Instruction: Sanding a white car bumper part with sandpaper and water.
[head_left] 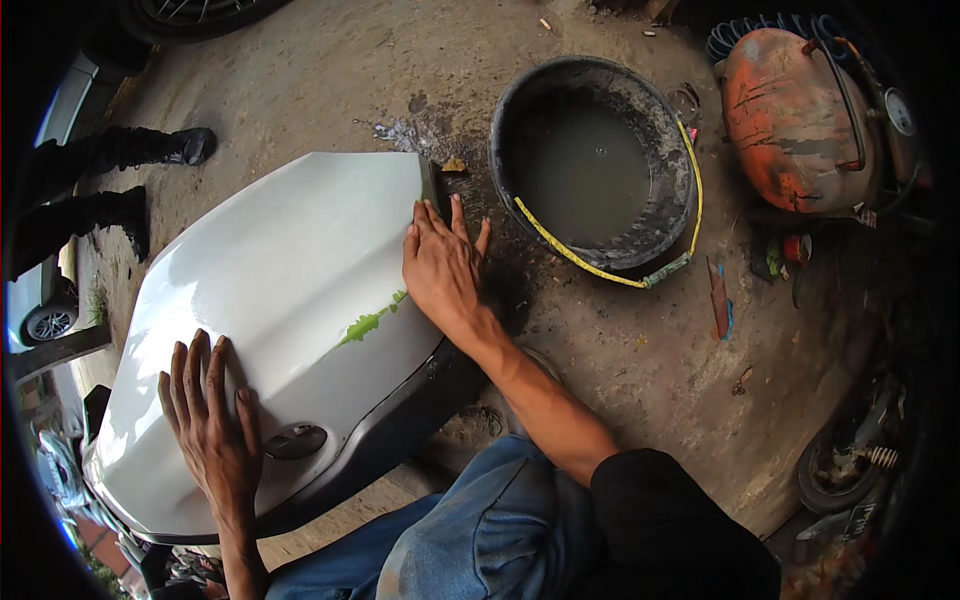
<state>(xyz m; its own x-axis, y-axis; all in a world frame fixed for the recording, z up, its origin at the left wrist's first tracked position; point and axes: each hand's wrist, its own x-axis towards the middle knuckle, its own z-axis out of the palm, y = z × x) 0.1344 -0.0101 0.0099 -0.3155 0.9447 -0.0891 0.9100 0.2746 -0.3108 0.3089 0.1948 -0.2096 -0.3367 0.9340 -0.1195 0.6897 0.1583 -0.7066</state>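
A glossy white car bumper (270, 240) lies in front of me, its far right end pointing toward the bucket. On its right part a jagged green patch (365, 326) shows through the white. My left hand (212, 420) rests flat on the bumper's near left part, fingers stretched out, beside a dark oval opening (295, 441). My right hand (445, 265) lies over the bumper's right end with its fingers spread, some touching the white surface and others reaching past the edge. Whatever is under the right palm is hidden.
A black bucket (510, 215) of murky water with a yellow handle stands right of the bumper. Beyond it is a worn orange tank (780, 120) with a gauge. A small wheel (840, 470) lies at lower right. Another person's dark legs (115, 150) are at far left.
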